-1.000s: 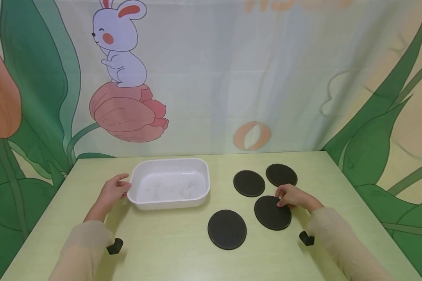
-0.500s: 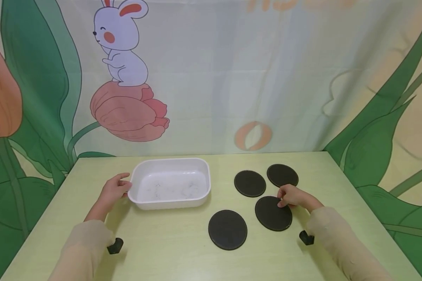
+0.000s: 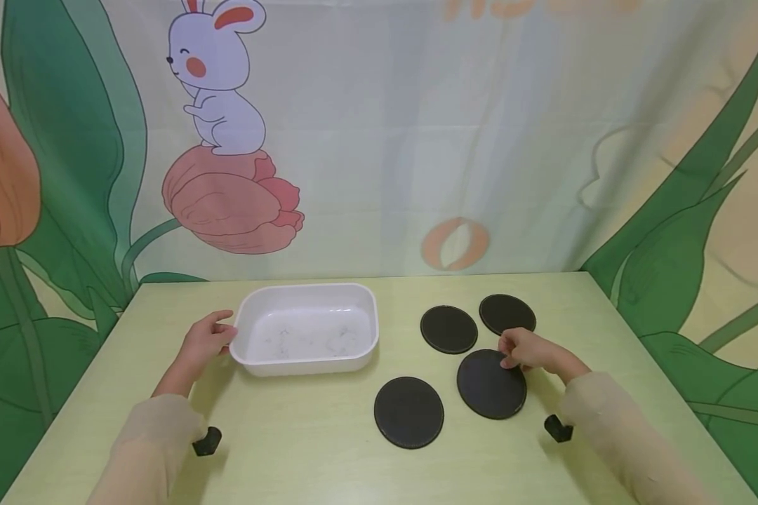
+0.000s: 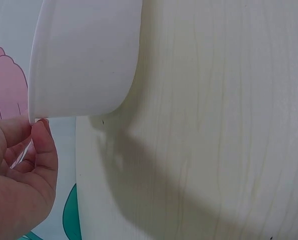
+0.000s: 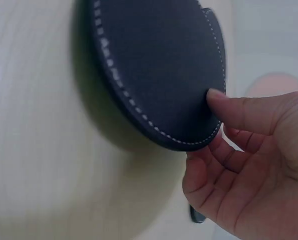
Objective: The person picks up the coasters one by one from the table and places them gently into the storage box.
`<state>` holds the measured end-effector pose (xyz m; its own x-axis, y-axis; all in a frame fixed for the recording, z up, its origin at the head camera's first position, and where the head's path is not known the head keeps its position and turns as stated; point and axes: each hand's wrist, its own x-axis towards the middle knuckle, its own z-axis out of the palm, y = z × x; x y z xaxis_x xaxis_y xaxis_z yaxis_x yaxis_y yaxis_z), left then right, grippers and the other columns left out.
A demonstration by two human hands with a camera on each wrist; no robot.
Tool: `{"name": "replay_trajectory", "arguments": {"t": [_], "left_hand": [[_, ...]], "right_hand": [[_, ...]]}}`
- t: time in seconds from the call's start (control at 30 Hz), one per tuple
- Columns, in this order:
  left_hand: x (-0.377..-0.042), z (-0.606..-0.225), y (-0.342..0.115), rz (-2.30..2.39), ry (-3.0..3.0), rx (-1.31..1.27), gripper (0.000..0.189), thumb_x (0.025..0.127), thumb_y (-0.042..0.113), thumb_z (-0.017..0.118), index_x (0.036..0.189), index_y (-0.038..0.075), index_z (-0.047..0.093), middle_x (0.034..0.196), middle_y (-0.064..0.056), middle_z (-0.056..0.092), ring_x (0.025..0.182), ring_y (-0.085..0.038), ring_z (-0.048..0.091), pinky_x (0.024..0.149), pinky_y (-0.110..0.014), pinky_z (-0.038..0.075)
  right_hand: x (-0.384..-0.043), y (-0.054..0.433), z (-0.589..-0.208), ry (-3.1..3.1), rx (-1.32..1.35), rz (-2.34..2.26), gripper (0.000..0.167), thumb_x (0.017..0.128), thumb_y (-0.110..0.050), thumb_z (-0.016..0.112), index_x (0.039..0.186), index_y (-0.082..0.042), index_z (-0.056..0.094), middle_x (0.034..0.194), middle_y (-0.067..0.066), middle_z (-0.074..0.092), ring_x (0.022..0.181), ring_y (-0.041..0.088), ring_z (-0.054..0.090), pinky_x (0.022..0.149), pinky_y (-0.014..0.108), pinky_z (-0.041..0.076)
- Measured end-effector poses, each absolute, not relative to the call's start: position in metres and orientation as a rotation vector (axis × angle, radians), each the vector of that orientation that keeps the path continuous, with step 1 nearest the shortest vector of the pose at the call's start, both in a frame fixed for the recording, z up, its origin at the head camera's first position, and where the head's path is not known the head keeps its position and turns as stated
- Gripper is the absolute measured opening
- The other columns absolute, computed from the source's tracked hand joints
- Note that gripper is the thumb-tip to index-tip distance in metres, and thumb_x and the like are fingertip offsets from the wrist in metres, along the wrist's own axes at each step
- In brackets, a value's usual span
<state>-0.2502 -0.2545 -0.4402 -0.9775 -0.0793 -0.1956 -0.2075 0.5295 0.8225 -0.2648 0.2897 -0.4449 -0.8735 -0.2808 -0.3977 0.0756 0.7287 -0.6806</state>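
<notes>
Black coaster [image 3: 489, 393], round and edged with pale stitching, is in the right hand [image 3: 533, 351], pinched at its far right edge with the thumb on the upper face and curled fingers under it. From that grip it slants toward the person, throwing a shadow on the pale table [image 3: 290, 456]; whether its low edge touches the wood I can't tell.

3 more dark discs lie around the grip. Just beyond it is the back disc [image 3: 504, 311], its near edge partly hidden behind the fingers. To the left and a little farther off is the middle disc [image 3: 448, 330], close beside the back disc but apart from it. Nearer the person, left of the held piece and apart from it, is the front disc [image 3: 408, 412].

Well left of the grip, past the middle disc, stands a white tray [image 3: 306, 367] with faint grey marks on its floor. The left hand [image 3: 202, 341] is at its far end, thumb and finger pinching the rim. Below each wrist hangs a small black block, by the right cuff [image 3: 559, 428] and the left cuff [image 3: 207, 442]. Behind everything hangs a printed cloth [image 3: 366, 154] with a white rabbit [image 3: 227, 123] perched on a pink tulip [image 3: 224, 200].
</notes>
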Motion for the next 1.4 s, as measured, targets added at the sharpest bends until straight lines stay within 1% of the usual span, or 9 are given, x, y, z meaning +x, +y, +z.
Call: {"name": "replay_trajectory", "arguments": {"t": [0.1, 0.17, 0.3, 0.47, 0.63, 0.83, 1.0, 1.23, 1.4], "left_hand": [[-0.249, -0.440, -0.254, 1.438, 2.630, -0.249, 0.048, 0.092, 0.010, 0.044, 0.135, -0.002, 0.028, 0.115, -0.025, 0.046, 0.096, -0.026, 0.051, 0.076, -0.029, 0.051], [-0.248, -0.439, -0.254, 1.439, 2.631, -0.242, 0.047, 0.092, 0.010, 0.044, 0.135, -0.003, 0.028, 0.116, -0.026, 0.046, 0.097, -0.028, 0.051, 0.076, -0.029, 0.051], [-0.248, -0.439, -0.255, 1.455, 2.628, -0.210, 0.046, 0.092, 0.010, 0.044, 0.133, -0.004, 0.030, 0.116, -0.027, 0.046, 0.098, -0.030, 0.052, 0.076, -0.028, 0.051], [-0.248, -0.439, -0.256, 1.479, 2.608, -0.171, 0.045, 0.092, 0.009, 0.044, 0.132, -0.005, 0.032, 0.116, -0.028, 0.047, 0.096, -0.028, 0.054, 0.075, -0.028, 0.051], [-0.250, -0.438, -0.257, 1.461, 2.599, -0.176, 0.045, 0.092, 0.009, 0.044, 0.134, -0.002, 0.032, 0.114, -0.026, 0.047, 0.094, -0.027, 0.054, 0.075, -0.027, 0.051], [-0.251, -0.435, -0.257, 1.432, 2.600, -0.162, 0.047, 0.092, 0.008, 0.043, 0.136, -0.001, 0.030, 0.114, -0.027, 0.047, 0.093, -0.028, 0.054, 0.072, -0.026, 0.051], [-0.251, -0.433, -0.256, 1.413, 2.593, -0.162, 0.047, 0.092, 0.008, 0.043, 0.136, -0.001, 0.028, 0.116, -0.028, 0.046, 0.090, -0.025, 0.055, 0.072, -0.027, 0.050], [-0.253, -0.433, -0.256, 1.393, 2.570, -0.187, 0.049, 0.092, 0.008, 0.043, 0.137, 0.000, 0.027, 0.117, -0.027, 0.046, 0.088, -0.022, 0.054, 0.072, -0.026, 0.050], [-0.254, -0.433, -0.257, 1.398, 2.576, -0.167, 0.048, 0.092, 0.007, 0.043, 0.137, -0.001, 0.027, 0.115, -0.028, 0.046, 0.089, -0.025, 0.055, 0.070, -0.026, 0.050]], "right_hand": [[-0.263, 0.288, -0.435, 2.426, -0.171, -0.989, 0.014, 0.078, 0.005, 0.055, 0.089, 0.002, 0.047, 0.071, 0.002, 0.038, 0.054, 0.013, 0.036, 0.045, 0.023, 0.032], [-0.262, 0.287, -0.429, 2.402, -0.195, -0.988, 0.016, 0.078, 0.006, 0.052, 0.092, 0.001, 0.048, 0.072, 0.002, 0.039, 0.055, 0.014, 0.037, 0.045, 0.023, 0.034], [-0.261, 0.286, -0.417, 2.332, -0.240, -1.021, 0.020, 0.076, 0.009, 0.047, 0.094, 0.000, 0.048, 0.071, 0.003, 0.040, 0.056, 0.015, 0.038, 0.045, 0.024, 0.036], [-0.264, 0.279, -0.402, 2.244, -0.343, -1.105, 0.020, 0.077, 0.008, 0.046, 0.096, 0.002, 0.046, 0.073, 0.004, 0.041, 0.061, 0.016, 0.040, 0.049, 0.026, 0.039], [-0.272, 0.259, -0.389, 2.170, -0.389, -1.243, 0.018, 0.081, 0.005, 0.048, 0.098, 0.002, 0.044, 0.076, 0.004, 0.040, 0.063, 0.016, 0.041, 0.052, 0.027, 0.040], [-0.282, 0.224, -0.383, 2.085, -0.311, -1.476, 0.019, 0.084, 0.001, 0.051, 0.101, -0.001, 0.043, 0.078, 0.001, 0.043, 0.063, 0.012, 0.046, 0.056, 0.026, 0.046], [-0.288, 0.187, -0.384, 2.029, -0.214, -1.660, 0.021, 0.084, 0.002, 0.052, 0.103, -0.003, 0.045, 0.080, 0.001, 0.048, 0.063, 0.011, 0.053, 0.057, 0.024, 0.049], [-0.295, 0.131, -0.390, 1.959, -0.126, -1.816, 0.023, 0.083, 0.004, 0.052, 0.104, -0.001, 0.046, 0.079, 0.004, 0.048, 0.060, 0.013, 0.052, 0.055, 0.025, 0.049], [-0.301, 0.096, -0.401, 1.935, -0.048, -1.877, 0.026, 0.081, 0.007, 0.052, 0.107, 0.000, 0.047, 0.078, 0.004, 0.047, 0.059, 0.012, 0.052, 0.054, 0.024, 0.049]]}}
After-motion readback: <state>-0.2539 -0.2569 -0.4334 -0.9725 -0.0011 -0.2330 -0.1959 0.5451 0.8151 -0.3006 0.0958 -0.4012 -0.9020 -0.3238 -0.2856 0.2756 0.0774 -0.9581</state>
